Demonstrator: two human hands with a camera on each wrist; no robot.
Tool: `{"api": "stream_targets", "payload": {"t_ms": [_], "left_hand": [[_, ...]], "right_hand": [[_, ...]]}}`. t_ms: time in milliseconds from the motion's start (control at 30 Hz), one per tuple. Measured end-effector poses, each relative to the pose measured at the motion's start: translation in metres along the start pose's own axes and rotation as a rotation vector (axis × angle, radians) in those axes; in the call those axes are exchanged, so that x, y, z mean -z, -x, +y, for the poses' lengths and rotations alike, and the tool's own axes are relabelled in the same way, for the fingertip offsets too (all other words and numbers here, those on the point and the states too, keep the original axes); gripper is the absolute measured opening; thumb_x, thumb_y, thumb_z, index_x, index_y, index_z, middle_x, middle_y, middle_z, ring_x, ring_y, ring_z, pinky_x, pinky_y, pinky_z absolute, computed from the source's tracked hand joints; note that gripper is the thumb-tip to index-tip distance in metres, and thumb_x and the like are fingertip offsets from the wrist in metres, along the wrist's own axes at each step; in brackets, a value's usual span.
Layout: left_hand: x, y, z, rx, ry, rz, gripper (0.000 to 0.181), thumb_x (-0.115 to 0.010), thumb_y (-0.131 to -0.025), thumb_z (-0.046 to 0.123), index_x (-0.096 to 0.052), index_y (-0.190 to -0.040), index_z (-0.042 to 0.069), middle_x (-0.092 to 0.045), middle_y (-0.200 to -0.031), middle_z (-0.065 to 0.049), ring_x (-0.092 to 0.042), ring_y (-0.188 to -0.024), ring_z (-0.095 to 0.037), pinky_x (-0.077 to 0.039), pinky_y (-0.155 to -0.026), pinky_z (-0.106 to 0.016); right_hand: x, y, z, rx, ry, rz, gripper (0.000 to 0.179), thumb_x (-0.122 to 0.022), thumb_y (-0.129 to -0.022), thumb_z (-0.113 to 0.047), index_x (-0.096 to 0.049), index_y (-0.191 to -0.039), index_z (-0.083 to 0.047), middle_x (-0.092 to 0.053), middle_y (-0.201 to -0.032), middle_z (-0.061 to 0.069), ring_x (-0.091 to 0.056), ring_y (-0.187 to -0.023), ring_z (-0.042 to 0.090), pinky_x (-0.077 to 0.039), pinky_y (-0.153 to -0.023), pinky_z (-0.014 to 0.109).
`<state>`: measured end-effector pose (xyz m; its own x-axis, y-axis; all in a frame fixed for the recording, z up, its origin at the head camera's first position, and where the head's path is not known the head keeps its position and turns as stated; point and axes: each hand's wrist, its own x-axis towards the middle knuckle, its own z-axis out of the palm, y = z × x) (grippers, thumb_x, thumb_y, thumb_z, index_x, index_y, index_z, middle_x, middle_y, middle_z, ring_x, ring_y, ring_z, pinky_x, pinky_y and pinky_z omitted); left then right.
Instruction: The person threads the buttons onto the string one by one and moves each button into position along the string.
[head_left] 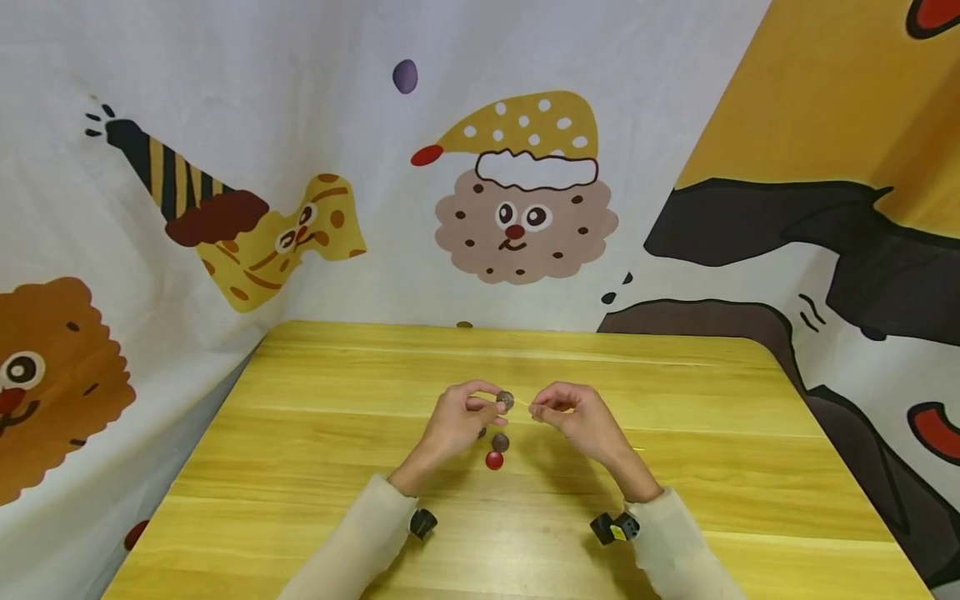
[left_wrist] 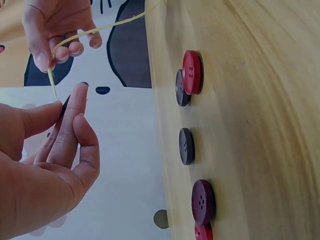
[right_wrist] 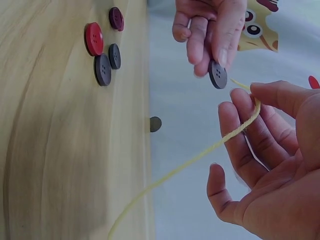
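Over the wooden table (head_left: 337, 383), our left hand (head_left: 457, 419) pinches a dark button (right_wrist: 218, 75) and our right hand (head_left: 581, 417) yellow cord (right_wrist: 190, 161), whose limpness could make it buckle.

Glare pales the tabletop (head_left: 495, 533); small details seem slightly blurred.

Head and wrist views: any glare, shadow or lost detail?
Head view: pale sheen on the wooden tabletop low down, soft shadow below the right hand, red button too small to show holes; left wrist view: sideways, maroon button showing holes; right wrist view: sideways, yellow cord traceable.
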<state>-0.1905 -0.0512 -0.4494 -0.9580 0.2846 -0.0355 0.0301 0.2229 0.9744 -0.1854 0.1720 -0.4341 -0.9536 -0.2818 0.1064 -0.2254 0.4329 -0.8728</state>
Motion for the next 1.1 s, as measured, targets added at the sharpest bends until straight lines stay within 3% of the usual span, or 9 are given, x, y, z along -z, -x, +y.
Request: {"api": "stream_targets", "payload": {"t_ms": [167, 433, 533, 633, 767, 900, 1100], "left_hand": [[-0.0004, 0.0004, 0.0004, -0.023, 0.009, -0.007, 0.024, -0.065, -0.097, 0.016, -0.065, -0.12, 0.008, -0.074, -0.098, -0.019, -0.072, -0.086, -0.037, -0.027, -0.036, -0.02], [-0.0014, 0.0009, -0.0005, -0.04, 0.026, -0.022, 0.023, -0.065, -0.097, 0.013, -0.066, -0.119, 0.006, -0.074, -0.099, -0.02, -0.072, -0.088, -0.038, -0.028, -0.039, -0.02], [-0.0016, 0.0009, -0.0007, -0.045, 0.025, -0.024, 0.023, -0.065, -0.097, 0.012, -0.066, -0.119, 0.006, -0.074, -0.101, -0.021, -0.072, -0.088, -0.038, -0.042, -0.045, -0.026], [-0.0021, 0.0011, -0.0008, -0.044, 0.023, -0.024, 0.023, -0.064, -0.097, 0.012, -0.066, -0.119, 0.006, -0.073, -0.102, -0.021, -0.072, -0.088, -0.038, -0.056, -0.061, -0.042], [-0.0032, 0.0016, 0.0002, -0.041, 0.029, -0.022, 0.022, -0.065, -0.097, 0.013, -0.067, -0.118, 0.007, -0.073, -0.102, -0.021, -0.072, -0.089, -0.038, -0.056, -0.072, -0.054], [-0.0036, 0.0017, 0.0004, -0.043, 0.033, -0.022, 0.022, -0.065, -0.097, 0.013, -0.067, -0.118, 0.008, -0.073, -0.103, -0.021, -0.072, -0.088, -0.038, -0.057, -0.073, -0.053], [-0.003, 0.0019, 0.0006, -0.049, 0.027, -0.018, 0.022, -0.065, -0.096, 0.011, -0.067, -0.118, 0.008, -0.075, -0.1, -0.017, -0.072, -0.088, -0.038, -0.057, -0.072, -0.053]], "right_hand": [[-0.0034, -0.0006, -0.0007, 0.008, 0.008, -0.012, 0.004, -0.07, -0.092, -0.009, -0.074, -0.093, -0.009, -0.072, -0.086, 0.0, -0.064, -0.081, 0.019, -0.052, -0.069, 0.03], [-0.0045, 0.0002, -0.0022, 0.005, 0.021, -0.01, 0.004, -0.07, -0.092, -0.009, -0.074, -0.093, -0.009, -0.072, -0.086, -0.001, -0.064, -0.08, 0.019, -0.052, -0.069, 0.031], [-0.0042, 0.0007, -0.0023, 0.001, 0.026, -0.009, 0.004, -0.07, -0.092, -0.009, -0.074, -0.092, -0.012, -0.072, -0.086, -0.002, -0.064, -0.08, 0.018, -0.052, -0.068, 0.03], [-0.004, 0.0012, -0.0026, 0.001, 0.025, -0.01, 0.004, -0.07, -0.092, -0.01, -0.074, -0.092, -0.011, -0.072, -0.086, -0.002, -0.064, -0.08, 0.019, -0.051, -0.068, 0.03], [-0.0039, 0.0013, -0.0033, 0.009, 0.023, -0.013, 0.004, -0.071, -0.092, -0.01, -0.073, -0.093, -0.008, -0.072, -0.085, -0.001, -0.065, -0.081, 0.024, -0.051, -0.067, 0.03], [-0.0043, 0.001, -0.0029, 0.015, 0.024, -0.015, 0.004, -0.071, -0.092, -0.01, -0.073, -0.093, -0.007, -0.072, -0.085, -0.002, -0.066, -0.082, 0.027, -0.051, -0.067, 0.029], [-0.0036, 0.0014, -0.0041, 0.021, 0.038, 0.001, 0.004, -0.07, -0.092, -0.009, -0.073, -0.092, -0.01, -0.072, -0.086, -0.002, -0.065, -0.08, 0.019, -0.051, -0.067, 0.029]]}}
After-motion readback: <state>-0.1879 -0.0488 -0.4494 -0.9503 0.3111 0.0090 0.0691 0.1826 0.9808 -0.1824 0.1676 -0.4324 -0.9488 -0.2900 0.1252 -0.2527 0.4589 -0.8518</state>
